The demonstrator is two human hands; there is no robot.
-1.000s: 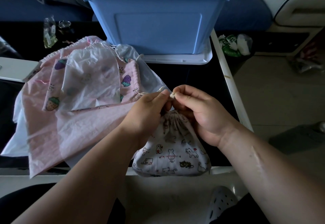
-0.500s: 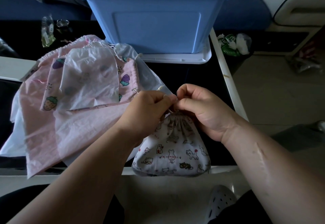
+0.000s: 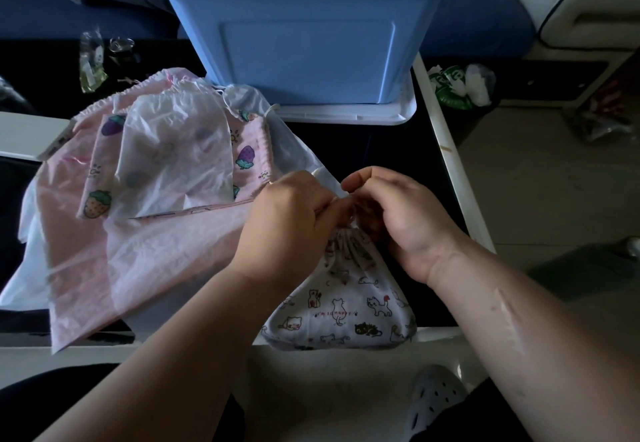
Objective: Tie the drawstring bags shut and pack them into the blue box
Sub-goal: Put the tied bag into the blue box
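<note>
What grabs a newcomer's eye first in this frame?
Dead centre, the left hand and right hand meet, pinching at the gathered neck of a cat-print bag that lies at the near edge of the table. Behind them the big blue box fills the top of the view. A heap of pink and white bags spreads out to the left.

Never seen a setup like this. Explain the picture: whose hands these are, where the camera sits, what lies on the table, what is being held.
There is no machine: a person works with bare hands, and the one camera sits on their head, looking forward and down. The left hand and right hand both pinch the gathered top of a cat-print bag at the near edge of the table. Left of it lies a pile of pink and white bags. Behind stands the blue box, on a white lid.
</note>
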